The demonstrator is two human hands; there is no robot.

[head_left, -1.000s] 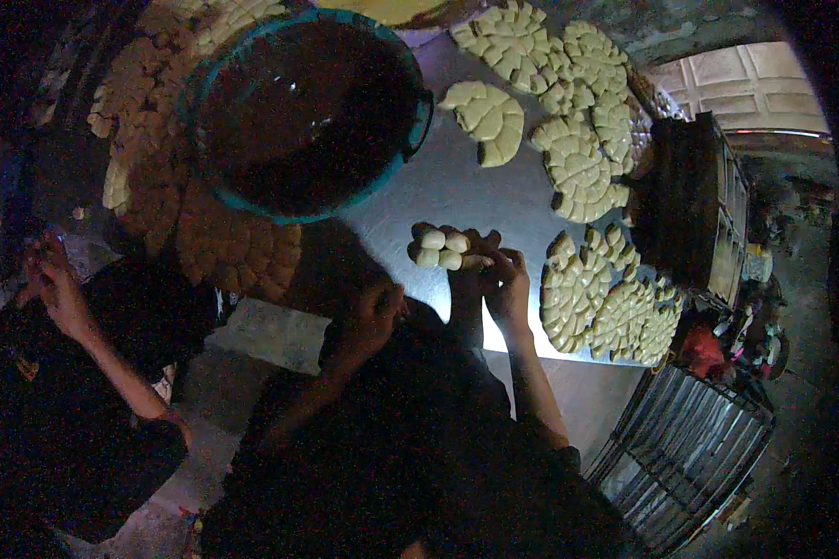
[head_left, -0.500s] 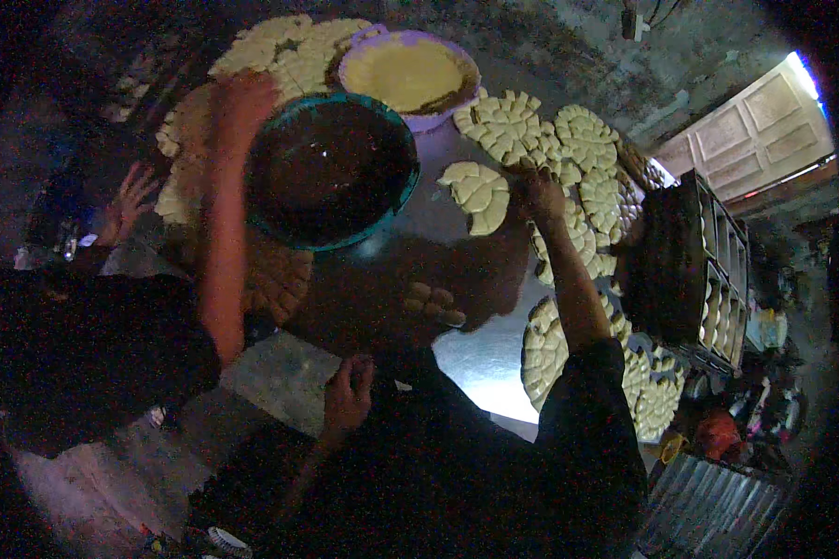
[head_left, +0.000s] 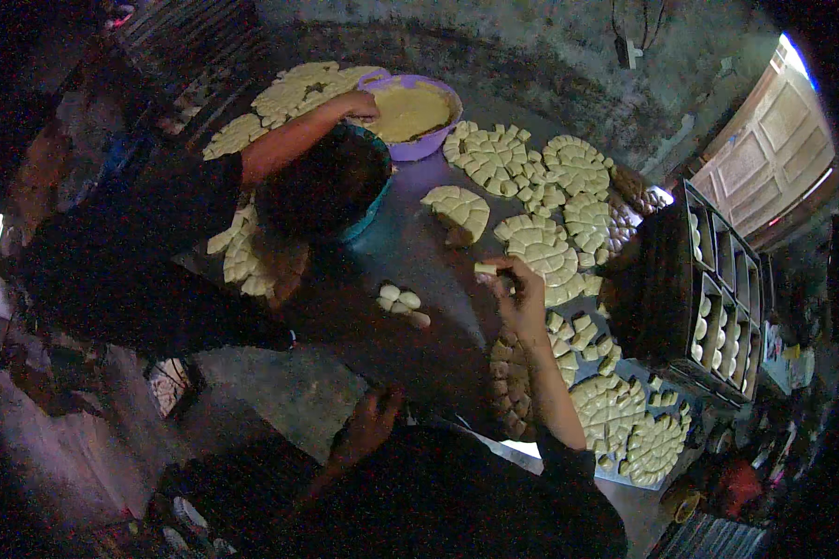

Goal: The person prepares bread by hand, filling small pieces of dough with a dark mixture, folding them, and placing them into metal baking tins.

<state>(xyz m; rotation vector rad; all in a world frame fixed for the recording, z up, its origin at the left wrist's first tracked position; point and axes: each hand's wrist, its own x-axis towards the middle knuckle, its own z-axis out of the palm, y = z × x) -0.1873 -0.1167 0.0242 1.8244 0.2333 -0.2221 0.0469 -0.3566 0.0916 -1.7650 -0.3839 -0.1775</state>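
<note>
My right hand (head_left: 520, 296) hovers over the table (head_left: 382, 265), pinching a small pale dough piece (head_left: 485, 268) between thumb and fingers. Several smooth dough balls (head_left: 401, 299) lie together to its left. Just beyond it is a part-round of cut dough (head_left: 459, 211). Scored dough rounds (head_left: 537, 250) lie to its right, divided into many pieces. My left hand (head_left: 375, 416) stays low by the near table edge, fingers curled in shadow; whatever they may hold is hidden.
A co-worker's arm (head_left: 298, 140) stretches over a dark teal-rimmed tub (head_left: 368, 219), its hand at a purple basin (head_left: 429, 149) of yellow filling. More cut dough (head_left: 308, 91) covers the far left. Stacked dark trays (head_left: 718, 279) holding dough balls stand at the right.
My right hand has come back from the far dough rounds toward me, now with a dough piece. The co-worker's hand has moved to the purple basin. The whole view has shifted.
</note>
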